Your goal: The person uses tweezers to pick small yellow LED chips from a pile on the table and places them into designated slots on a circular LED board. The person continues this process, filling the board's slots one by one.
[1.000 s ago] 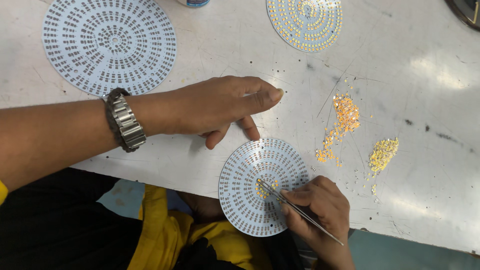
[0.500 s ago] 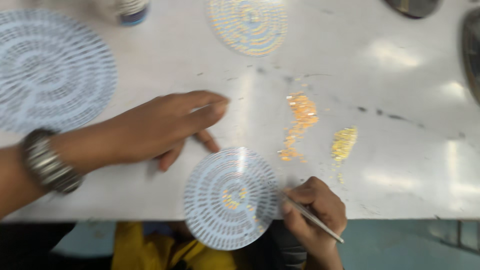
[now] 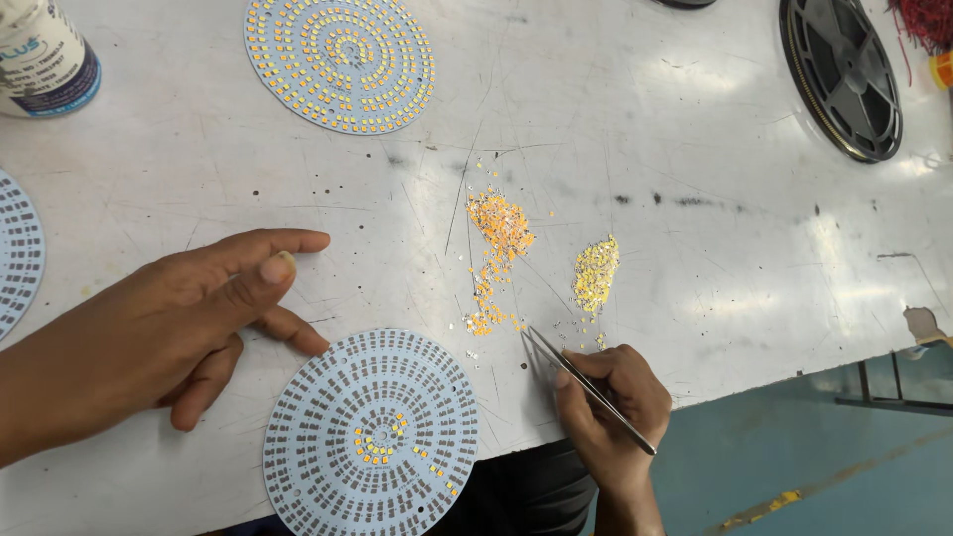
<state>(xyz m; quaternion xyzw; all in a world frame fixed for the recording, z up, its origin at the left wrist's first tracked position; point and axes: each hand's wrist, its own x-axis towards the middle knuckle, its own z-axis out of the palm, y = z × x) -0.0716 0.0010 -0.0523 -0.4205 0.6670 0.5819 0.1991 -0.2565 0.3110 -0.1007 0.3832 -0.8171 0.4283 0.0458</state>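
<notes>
My right hand (image 3: 608,404) grips thin metal tweezers (image 3: 586,385) near the table's front edge, their tips pointing up-left toward a spill of orange chips (image 3: 496,238). A smaller heap of yellow chips (image 3: 596,273) lies just above that hand. My left hand (image 3: 189,323) rests on the table with fingers spread, one fingertip touching the rim of a round white circuit board (image 3: 372,437). That board carries a few yellow chips near its centre.
A round board (image 3: 340,62) filled with yellow chips lies at the back. Part of another round board (image 3: 18,248) shows at the left edge. A white container (image 3: 45,55) stands back left, a black reel (image 3: 839,74) back right. The table edge drops to a teal floor (image 3: 794,457).
My right hand with the tweezers has left the near board and moved right, toward the loose chips. The view has shifted right and my left hand now sits further left of the board.
</notes>
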